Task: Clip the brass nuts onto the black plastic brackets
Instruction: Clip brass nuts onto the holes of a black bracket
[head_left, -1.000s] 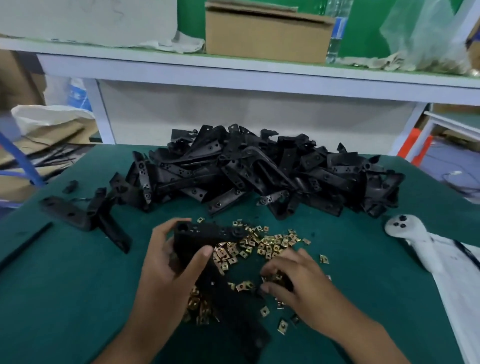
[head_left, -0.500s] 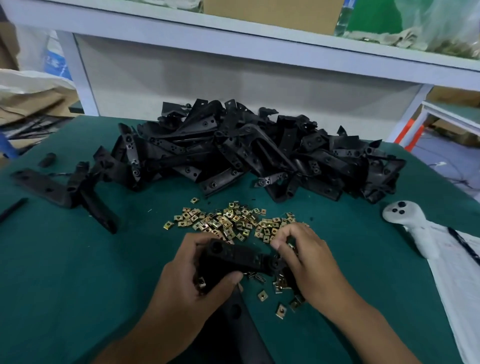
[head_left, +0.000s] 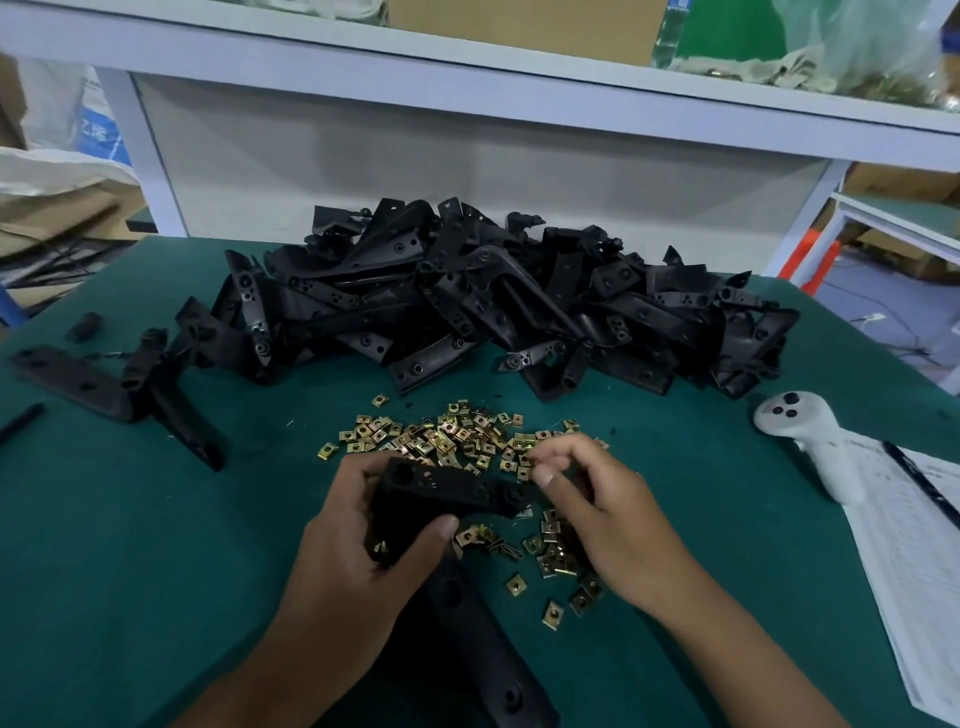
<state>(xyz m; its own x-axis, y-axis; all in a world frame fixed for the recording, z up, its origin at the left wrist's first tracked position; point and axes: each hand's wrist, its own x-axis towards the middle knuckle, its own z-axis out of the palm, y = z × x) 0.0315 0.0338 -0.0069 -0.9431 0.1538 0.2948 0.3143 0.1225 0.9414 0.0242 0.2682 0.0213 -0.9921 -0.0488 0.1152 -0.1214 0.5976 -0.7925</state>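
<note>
Your left hand (head_left: 337, 561) grips a black L-shaped bracket (head_left: 441, 493), thumb curled over its near face, fingers (head_left: 358, 467) wrapped round the far side. One leg of the bracket runs toward 3 o'clock at hand level; the other drops toward 6 o'clock, down btwn your forearms.

Your right hand (head_left: 608, 525) sits just beside the bracket's 3 o'clock end, fingers curled, thumb and forefinger tips close together. Looks like a pinch, but the tips are blurred and I can't tell if there's a nut in there.

Loose brass clip nuts (head_left: 452, 436) are scattered on the green tabletop (head_left: 130, 545) at 12 o'clock from your hands, w/ more (head_left: 550, 561) lying under and at 6 o'clock of the right hand. At least one brass nut shows at the bracket's corner by your left thumb.

Big pile of black brackets (head_left: 493, 306) lies further at 12 o'clock. A separate bracket (head_left: 119, 389) lies flat at 10 o'clock, well apart from the pile's middle. White handheld controller (head_left: 810, 441) at 2 o'clock, resting partly on a printed sheet (head_left: 914, 561) w/ a pen (head_left: 919, 483) on it.
</note>
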